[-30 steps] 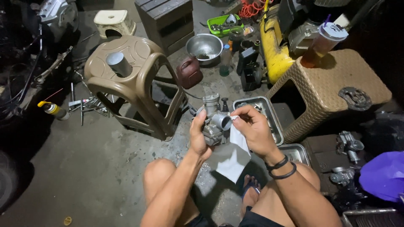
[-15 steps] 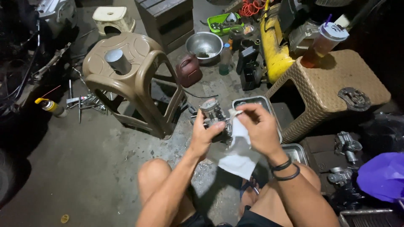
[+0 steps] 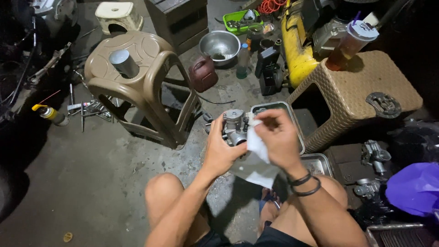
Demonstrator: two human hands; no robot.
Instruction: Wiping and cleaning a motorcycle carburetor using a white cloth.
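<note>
My left hand (image 3: 222, 148) grips a small grey metal carburetor (image 3: 235, 126) from its left side, holding it up over my knees. My right hand (image 3: 280, 137) holds a white cloth (image 3: 257, 145) and presses it against the carburetor's right side. The cloth's loose end hangs down below both hands. Two dark bands sit on my right wrist.
A brown plastic stool (image 3: 142, 77) with a metal cup (image 3: 123, 62) stands at the left. A woven brown stool (image 3: 366, 87) bears an iced drink (image 3: 349, 42). Metal trays (image 3: 297, 137) lie under my hands. A steel bowl (image 3: 220, 45), red jug (image 3: 202, 73), spray can (image 3: 50, 113) and engine parts (image 3: 375, 155) lie around.
The carburetor has been turned in my left hand, and my right hand has brought the cloth up from below onto its right side.
</note>
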